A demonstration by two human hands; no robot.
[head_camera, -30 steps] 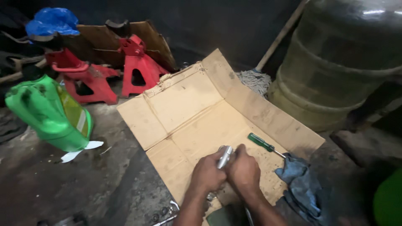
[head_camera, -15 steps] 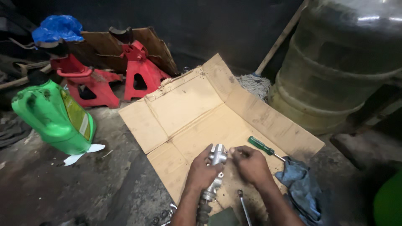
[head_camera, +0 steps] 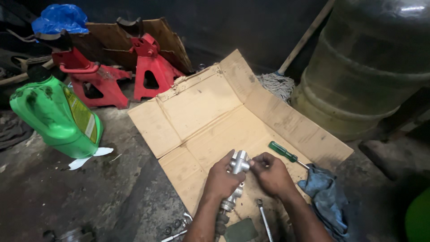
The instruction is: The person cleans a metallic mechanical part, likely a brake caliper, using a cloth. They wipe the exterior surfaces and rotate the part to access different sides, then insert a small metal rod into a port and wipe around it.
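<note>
Over the flattened cardboard [head_camera: 233, 116], your left hand [head_camera: 222, 181] has its fingers clamped on the metal cylinder [head_camera: 236, 172], now lifted upright. Your right hand [head_camera: 273, 175] has shifted to pinch its top; a screwdriver [head_camera: 286, 154] lies at two o'clock.

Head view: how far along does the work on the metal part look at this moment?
Set up looks done: flattened cardboard is spread on the floor, with a green screwdriver and a wrench laid out. In hand: the left hand grips a silver metal part while the right hand works at its top end. Left: the screwdriver and wrench lie untouched; how far the part is taken apart can't be told.
</note>
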